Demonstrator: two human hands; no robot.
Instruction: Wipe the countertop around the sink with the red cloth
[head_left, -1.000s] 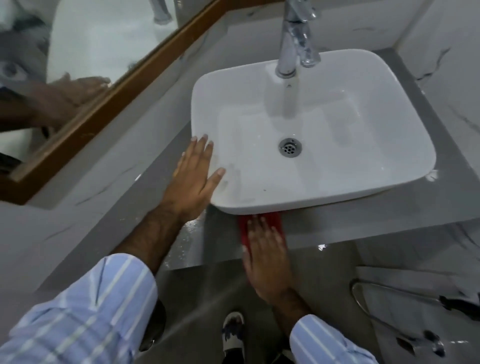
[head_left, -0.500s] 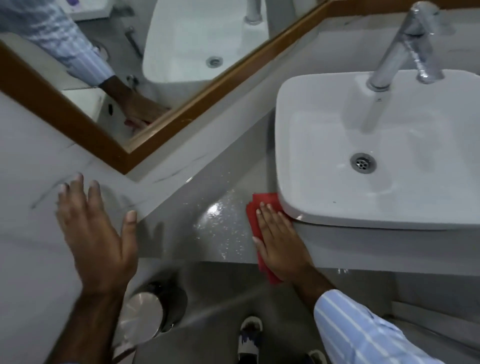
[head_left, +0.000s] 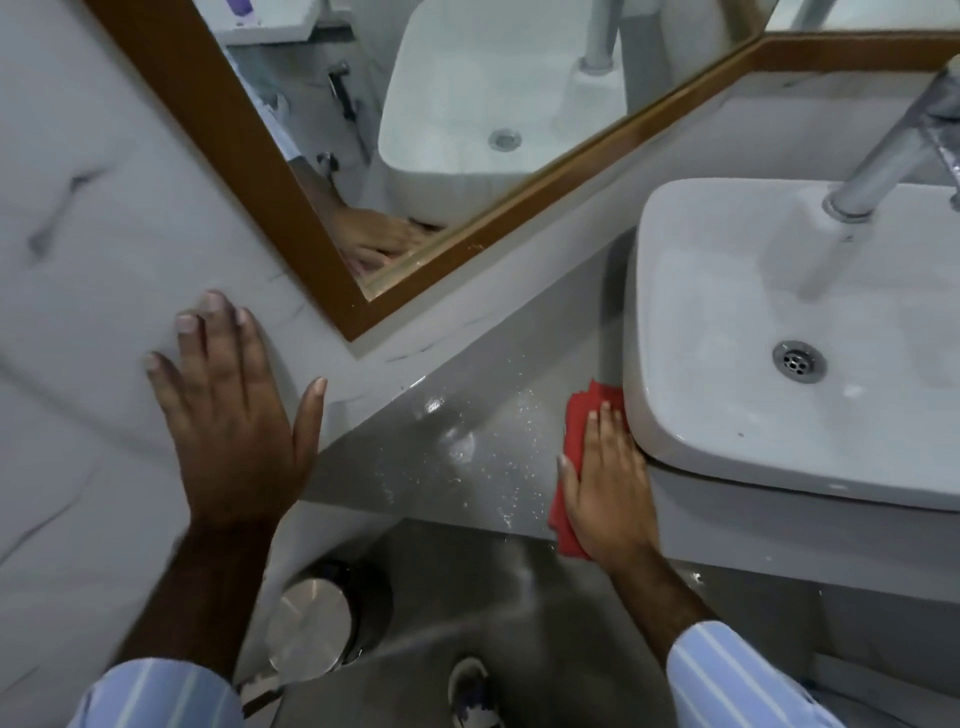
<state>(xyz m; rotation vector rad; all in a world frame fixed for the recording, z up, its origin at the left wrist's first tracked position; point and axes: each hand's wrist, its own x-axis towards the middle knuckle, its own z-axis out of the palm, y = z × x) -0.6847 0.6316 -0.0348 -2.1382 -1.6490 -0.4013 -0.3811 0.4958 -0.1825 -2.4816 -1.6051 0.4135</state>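
Note:
The red cloth (head_left: 575, 415) lies flat on the grey countertop (head_left: 467, 441), tucked against the left front corner of the white sink basin (head_left: 727, 415). My right hand (head_left: 608, 483) presses flat on the cloth, fingers together and pointing away from me; the hand covers most of the cloth. My left hand (head_left: 234, 410) is spread flat against the white marble wall (head_left: 93, 260) to the left, holding nothing. The countertop left of the cloth is wet and speckled with droplets.
A wood-framed mirror (head_left: 322, 171) hangs above the counter and reflects the basin and my hand. A chrome tap (head_left: 893, 156) stands at the basin's back. Below the counter are a steel bin (head_left: 317, 629) and my shoe (head_left: 472, 691) on the floor.
My right hand slid the cloth left from the sink's front to its left corner, then farther back along the side. My left hand left the basin rim and now rests on the wall.

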